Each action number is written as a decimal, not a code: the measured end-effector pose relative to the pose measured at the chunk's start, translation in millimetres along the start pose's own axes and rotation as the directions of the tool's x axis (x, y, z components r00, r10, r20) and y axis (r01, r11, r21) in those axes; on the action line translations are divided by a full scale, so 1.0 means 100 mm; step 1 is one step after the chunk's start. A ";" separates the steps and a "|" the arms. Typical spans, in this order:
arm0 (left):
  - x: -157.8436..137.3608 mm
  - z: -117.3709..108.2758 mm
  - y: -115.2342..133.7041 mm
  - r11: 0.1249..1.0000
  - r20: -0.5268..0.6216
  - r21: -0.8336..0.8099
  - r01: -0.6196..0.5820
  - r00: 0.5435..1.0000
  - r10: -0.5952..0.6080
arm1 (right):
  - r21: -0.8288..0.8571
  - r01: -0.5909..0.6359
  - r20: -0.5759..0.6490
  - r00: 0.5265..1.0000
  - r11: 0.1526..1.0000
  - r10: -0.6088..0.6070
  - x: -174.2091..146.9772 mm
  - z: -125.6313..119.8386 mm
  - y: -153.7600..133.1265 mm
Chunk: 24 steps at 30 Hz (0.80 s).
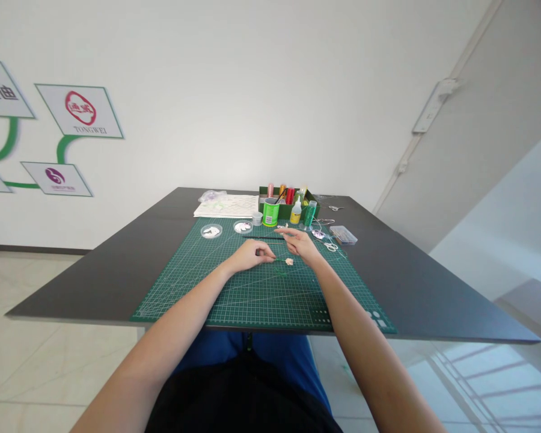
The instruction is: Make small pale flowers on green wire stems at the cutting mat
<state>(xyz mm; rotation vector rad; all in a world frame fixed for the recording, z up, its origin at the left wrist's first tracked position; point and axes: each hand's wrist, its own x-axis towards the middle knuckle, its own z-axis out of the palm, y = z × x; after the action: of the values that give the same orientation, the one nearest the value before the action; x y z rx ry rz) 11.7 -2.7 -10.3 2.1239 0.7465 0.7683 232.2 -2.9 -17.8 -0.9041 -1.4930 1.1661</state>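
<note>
My left hand (pixel 251 255) is above the cutting mat, its thumb and fingers pinched on the thin green stem of a small pale flower (pixel 289 261). The flower head points right, below my right hand. My right hand (pixel 298 242) is raised just beyond it, index finger reaching left and the other fingers curled. Its fingertips look pressed together; whatever they hold, if anything, is too small to make out. Under both hands lies the green cutting mat (pixel 252 300). A dark thin rod (pixel 264 237) rests behind my left hand.
Behind stand a green can (pixel 271 213), a glue bottle (pixel 296 212), a green thread spool (pixel 311 213) and a green box (pixel 285 210) of spools. Two shallow dishes (pixel 211 231) hold pale pieces. Scissors (pixel 330 246) and a clear case (pixel 343 235) lie right; white cloth (pixel 228 205) lies back left.
</note>
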 end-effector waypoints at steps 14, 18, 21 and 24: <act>-0.01 -0.01 0.01 0.993 -0.099 -0.117 -0.017 0.995 0.005 | -0.207 -0.089 -0.030 0.996 0.974 0.085 0.03 0.00 0.08; -0.01 -0.02 0.04 0.989 -0.133 -0.146 -0.024 0.991 0.004 | -0.209 -0.108 -0.038 0.994 0.972 0.102 0.03 0.00 0.08; -0.01 -0.02 0.03 0.986 -0.154 -0.166 -0.024 0.988 -0.002 | -0.201 -0.121 -0.037 0.993 0.972 0.116 0.02 0.00 0.07; 0.00 -0.03 0.02 0.983 -0.177 -0.184 -0.016 0.984 -0.017 | -0.196 -0.135 -0.039 0.991 0.971 0.130 0.01 0.01 0.04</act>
<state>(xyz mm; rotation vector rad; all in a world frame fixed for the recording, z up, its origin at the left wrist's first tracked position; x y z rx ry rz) 10.0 -2.7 -7.2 1.9054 0.7384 0.9983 230.8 -1.2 -21.4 -1.1652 -1.5670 1.1094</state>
